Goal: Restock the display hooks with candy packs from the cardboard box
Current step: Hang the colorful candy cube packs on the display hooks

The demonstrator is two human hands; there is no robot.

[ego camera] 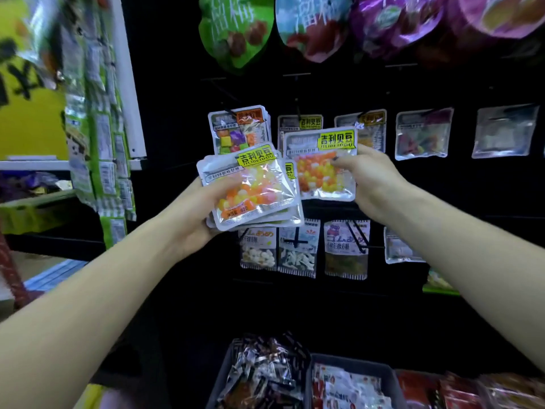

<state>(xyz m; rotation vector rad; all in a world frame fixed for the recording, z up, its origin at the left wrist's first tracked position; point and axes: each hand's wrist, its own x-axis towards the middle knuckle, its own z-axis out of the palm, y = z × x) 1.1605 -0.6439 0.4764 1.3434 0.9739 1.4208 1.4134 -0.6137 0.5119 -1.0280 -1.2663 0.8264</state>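
My left hand [193,215] grips a stack of clear candy packs [250,188] with yellow labels and orange, yellow and white beans inside. My right hand [367,180] pinches a single candy pack [320,166] of the same kind by its right edge and holds it upright, close in front of the black display wall. Directly behind that pack a matching pack [299,124] hangs on a display hook [298,98]. To its left another hook carries packs of coloured cube candy [239,129]. The cardboard box is out of view.
More packs hang to the right [421,134] and in the row below [298,250]. Large bags [236,31] hang overhead. Grey bins of wrapped snacks [262,376] stand at the bottom. Green packets [97,128] hang at the left beside a white shelf [32,165].
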